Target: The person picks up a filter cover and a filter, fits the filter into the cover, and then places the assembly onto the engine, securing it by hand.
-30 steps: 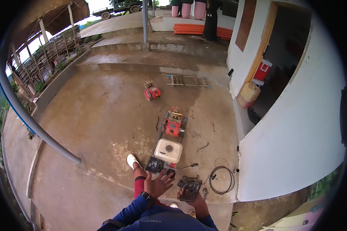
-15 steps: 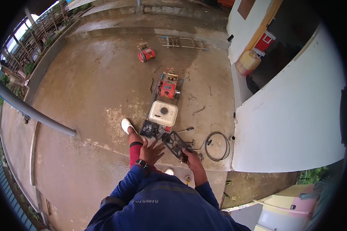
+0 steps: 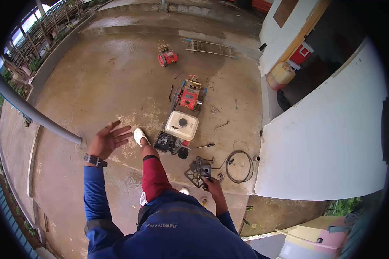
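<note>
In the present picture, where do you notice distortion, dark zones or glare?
Head view: wide-lens distortion bows the grey pole and curves the edges of the white wall, with black corners around; head view: the doorway is in deep shadow, while the wet floor shines softly; head view: fine detail on the dark part in the right hand is hard to read.

The slotted plate (image 3: pixel 197 173) looks matt, whether metal or plastic being unclear. The fuel tank (image 3: pixel 181 131) is smooth with a soft sheen; the pump (image 3: pixel 188 99) just beyond it looks like painted metal. The concrete floor (image 3: pixel 99 90) is rough, glossy where wet. The jerrycan (image 3: pixel 281 76) is translucent plastic, the doorframe (image 3: pixel 299 37) wood, the wall (image 3: pixel 324 138) smooth and matt, the shirt (image 3: pixel 181 233) cloth.
</note>
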`<state>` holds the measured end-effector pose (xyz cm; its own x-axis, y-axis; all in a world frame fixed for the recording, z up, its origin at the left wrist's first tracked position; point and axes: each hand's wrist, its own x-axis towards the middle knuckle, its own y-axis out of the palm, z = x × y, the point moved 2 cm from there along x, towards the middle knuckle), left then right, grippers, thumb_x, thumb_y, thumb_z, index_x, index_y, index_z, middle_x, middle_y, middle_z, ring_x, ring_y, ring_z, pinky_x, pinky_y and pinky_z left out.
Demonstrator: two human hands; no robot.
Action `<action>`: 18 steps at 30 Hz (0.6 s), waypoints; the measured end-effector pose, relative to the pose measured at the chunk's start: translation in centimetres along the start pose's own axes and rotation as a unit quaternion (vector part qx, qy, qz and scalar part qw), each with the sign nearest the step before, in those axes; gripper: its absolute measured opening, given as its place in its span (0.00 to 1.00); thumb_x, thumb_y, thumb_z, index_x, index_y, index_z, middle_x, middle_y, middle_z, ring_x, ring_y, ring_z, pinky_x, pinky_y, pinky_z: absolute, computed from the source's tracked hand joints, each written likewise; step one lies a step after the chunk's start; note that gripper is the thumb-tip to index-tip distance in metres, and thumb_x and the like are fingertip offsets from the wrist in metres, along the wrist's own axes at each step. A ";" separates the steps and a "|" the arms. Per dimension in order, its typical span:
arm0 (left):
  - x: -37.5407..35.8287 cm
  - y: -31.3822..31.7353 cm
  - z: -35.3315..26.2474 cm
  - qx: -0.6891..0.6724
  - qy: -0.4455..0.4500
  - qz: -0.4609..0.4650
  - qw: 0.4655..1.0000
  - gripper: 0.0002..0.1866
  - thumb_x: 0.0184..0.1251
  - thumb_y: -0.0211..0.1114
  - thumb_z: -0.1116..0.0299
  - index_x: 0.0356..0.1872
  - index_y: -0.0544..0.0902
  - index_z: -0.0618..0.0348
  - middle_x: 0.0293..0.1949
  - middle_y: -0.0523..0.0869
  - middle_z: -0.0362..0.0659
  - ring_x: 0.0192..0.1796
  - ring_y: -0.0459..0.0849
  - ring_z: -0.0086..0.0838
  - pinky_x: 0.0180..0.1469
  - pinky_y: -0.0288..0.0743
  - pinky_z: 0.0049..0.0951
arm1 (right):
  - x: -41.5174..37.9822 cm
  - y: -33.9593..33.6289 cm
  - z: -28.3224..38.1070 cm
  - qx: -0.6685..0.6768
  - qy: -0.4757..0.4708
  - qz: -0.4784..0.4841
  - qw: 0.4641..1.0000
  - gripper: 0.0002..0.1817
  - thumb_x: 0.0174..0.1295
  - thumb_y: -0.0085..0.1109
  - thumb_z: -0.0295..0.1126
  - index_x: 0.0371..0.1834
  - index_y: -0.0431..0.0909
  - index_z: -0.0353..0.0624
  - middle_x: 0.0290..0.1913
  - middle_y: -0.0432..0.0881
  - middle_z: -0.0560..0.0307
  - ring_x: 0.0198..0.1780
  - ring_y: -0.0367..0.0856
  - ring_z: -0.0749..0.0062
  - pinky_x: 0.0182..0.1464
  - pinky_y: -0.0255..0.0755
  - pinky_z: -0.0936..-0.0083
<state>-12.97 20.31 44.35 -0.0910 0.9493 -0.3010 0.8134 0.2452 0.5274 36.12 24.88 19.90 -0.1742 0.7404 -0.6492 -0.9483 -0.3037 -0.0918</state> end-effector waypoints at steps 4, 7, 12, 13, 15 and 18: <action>-16.1 0.8 -28.5 0.482 0.641 -0.527 0.282 0.24 0.79 0.55 0.62 0.68 0.73 0.69 0.65 0.79 0.55 0.68 0.77 0.49 0.72 0.68 0.48 | -0.2 -3.4 -2.5 -0.028 0.012 0.010 0.999 0.15 0.69 0.65 0.41 0.42 0.83 0.38 0.32 0.86 0.57 0.31 0.85 0.73 0.34 0.79 0.74; -20.3 5.6 -30.1 0.437 0.747 -0.391 0.314 0.31 0.74 0.62 0.55 0.71 0.71 0.61 0.71 0.71 0.50 0.69 0.76 0.46 0.65 0.76 0.44 | -0.2 -4.1 -1.5 -0.005 0.029 0.020 0.999 0.15 0.71 0.64 0.41 0.46 0.82 0.38 0.36 0.87 0.56 0.36 0.86 0.72 0.38 0.80 0.72; -9.7 13.2 -16.4 0.373 0.648 -0.287 0.599 0.21 0.83 0.50 0.66 0.69 0.72 0.65 0.58 0.84 0.56 0.61 0.81 0.38 0.67 0.70 0.37 | -2.4 -1.3 5.4 0.069 -0.027 0.031 0.997 0.18 0.71 0.63 0.40 0.55 0.81 0.37 0.45 0.87 0.55 0.44 0.87 0.70 0.43 0.82 0.71; -5.6 13.4 -11.4 0.414 0.529 -0.256 0.695 0.22 0.84 0.52 0.63 0.69 0.72 0.65 0.55 0.85 0.54 0.58 0.82 0.34 0.64 0.72 0.33 | -2.7 -0.4 6.6 0.076 -0.054 0.062 0.994 0.17 0.72 0.63 0.39 0.55 0.82 0.39 0.46 0.87 0.56 0.45 0.86 0.71 0.44 0.81 0.72; 2.9 9.1 1.3 0.378 0.231 -0.108 0.890 0.29 0.83 0.51 0.49 0.71 0.71 0.63 0.53 0.86 0.47 0.55 0.84 0.31 0.58 0.75 0.32 | -3.0 1.6 7.8 0.090 -0.093 0.088 0.988 0.16 0.72 0.62 0.39 0.54 0.83 0.40 0.47 0.87 0.58 0.46 0.85 0.73 0.45 0.81 0.73; 7.2 5.9 23.4 0.372 0.065 -0.001 0.926 0.33 0.78 0.54 0.41 0.60 0.78 0.66 0.36 0.90 0.47 0.37 0.90 0.33 0.41 0.83 0.29 | -3.1 4.4 8.4 0.046 -0.111 0.117 0.986 0.15 0.72 0.63 0.36 0.53 0.84 0.37 0.43 0.87 0.60 0.43 0.86 0.75 0.45 0.80 0.75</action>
<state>4.68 24.01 26.69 -0.1222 0.9763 -0.1787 0.9796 0.0897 -0.1800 30.30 26.30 27.82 -0.4346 0.7726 -0.4629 -0.8938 -0.4333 0.1161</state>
